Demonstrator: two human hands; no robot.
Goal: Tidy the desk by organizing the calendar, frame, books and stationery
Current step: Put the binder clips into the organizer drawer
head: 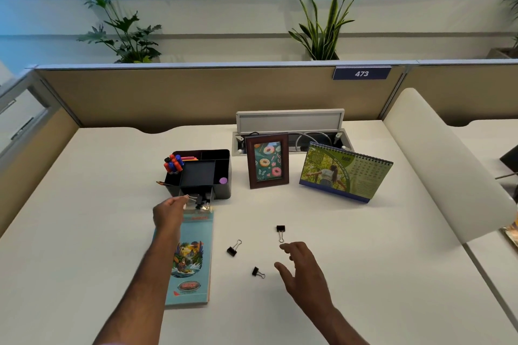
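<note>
My left hand (169, 211) pinches a black binder clip (198, 199) by its wire handle, right over the open clear drawer (196, 206) at the front of the black desk organiser (222, 189). My right hand (304, 272) hovers open above the desk, fingers spread, just below a loose binder clip (281, 230). Two more clips lie loose: one to the left (232, 249) and one nearer me (256, 272). A light blue book (193, 258) lies flat under my left forearm. The brown picture frame (267, 161) and green desk calendar (346, 172) stand upright at the back.
The organiser holds red and blue markers (173, 164) and a purple item (223, 180). An open cable tray (290, 122) sits behind the frame. Tan partition walls (196, 92) bound the desk at the back and left; a white curved divider (437, 159) runs along the right.
</note>
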